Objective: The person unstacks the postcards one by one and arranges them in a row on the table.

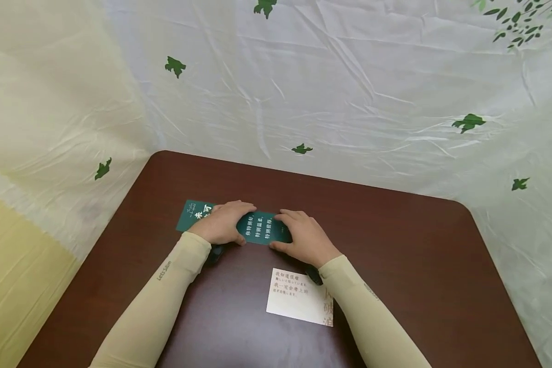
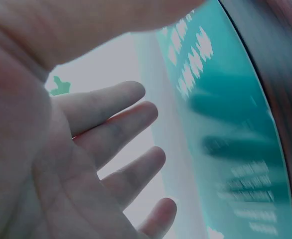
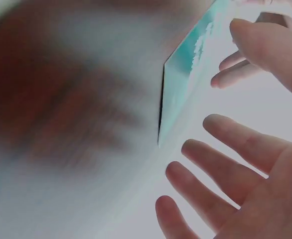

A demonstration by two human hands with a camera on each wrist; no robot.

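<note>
A long green card (image 1: 256, 229) with white writing lies on the dark brown table (image 1: 395, 255), its middle partly hidden by my left hand (image 1: 223, 223). That hand is spread over the card, and in the left wrist view its fingers (image 2: 121, 134) are apart and loosely bent above the green surface. My right hand (image 1: 307, 236) is at the card's right end, thumb and fingers apart around the corner. In the right wrist view, the card's end (image 3: 178, 84) shows beside these spread fingers (image 3: 225, 174). Whether either hand touches the card I cannot tell.
A white card (image 1: 294, 299) with brown writing lies nearer to me, its right edge partly under my right forearm. White cloth (image 1: 326, 92) with green leaf prints hangs behind the table and along its sides. Dark wrist devices (image 1: 314, 274) show below my hands.
</note>
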